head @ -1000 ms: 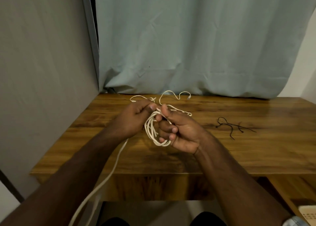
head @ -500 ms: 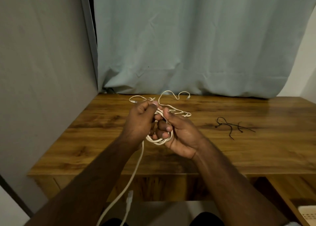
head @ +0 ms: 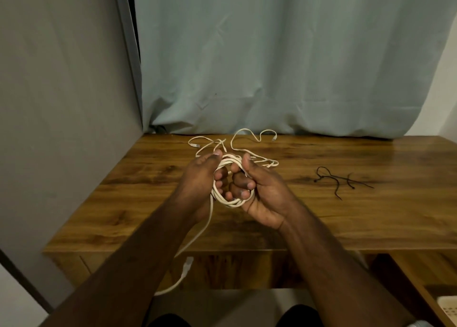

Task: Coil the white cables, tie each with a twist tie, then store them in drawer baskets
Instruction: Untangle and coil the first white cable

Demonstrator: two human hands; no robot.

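A white cable coil (head: 231,202) of several loops hangs between my two hands above the wooden table (head: 321,223). My right hand (head: 262,193) grips the coil with curled fingers through the loops. My left hand (head: 200,178) pinches the top of the coil with thumb and fingers. The cable's free tail runs down past the table's front edge to a plug (head: 186,267). More loose white cable (head: 247,139) lies on the table behind my hands. Black twist ties (head: 338,179) lie to the right.
A pale curtain (head: 272,67) hangs behind the table and a grey wall (head: 61,104) bounds it on the left. A corner of a white perforated basket (head: 448,309) shows at the lower right, beside a wooden drawer edge (head: 415,272).
The hanging tail has been drawn upward and shortened, so its plug now dangles near the table's front edge. The coil has gained cable and both hands stay close together on it.
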